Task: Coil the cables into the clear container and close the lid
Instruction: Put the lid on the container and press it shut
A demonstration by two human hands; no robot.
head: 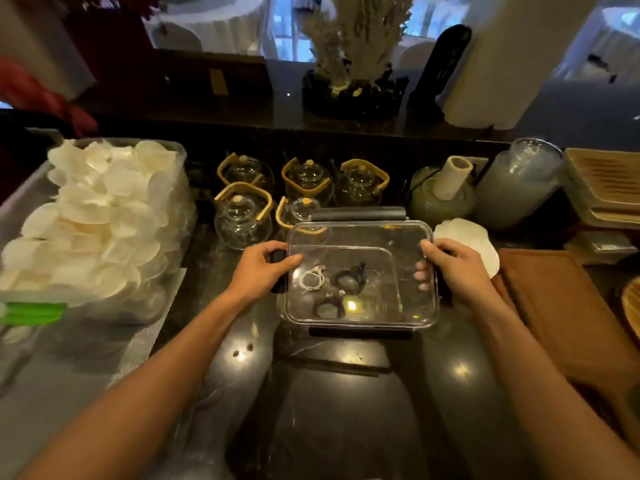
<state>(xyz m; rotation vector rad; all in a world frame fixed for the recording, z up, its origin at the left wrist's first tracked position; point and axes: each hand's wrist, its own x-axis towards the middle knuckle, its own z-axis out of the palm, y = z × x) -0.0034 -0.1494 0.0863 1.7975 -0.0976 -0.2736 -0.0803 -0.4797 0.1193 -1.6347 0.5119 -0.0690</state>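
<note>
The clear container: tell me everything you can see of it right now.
The clear container is a rectangular box of what looks like transparent plastic, sitting level on the dark glossy counter. A clear lid lies on top, with black latch flaps on all four sides; whether any is clipped down is unclear. Through it show one white coiled cable and two black coiled cables. The left hand grips its left edge, the right hand its right edge.

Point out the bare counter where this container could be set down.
Bare dark counter lies directly below the clear container, between the two forearms. A narrower strip runs between the left hand and the wafer bag. Crowded: glass teapots behind, brown cloth to the right.
</note>
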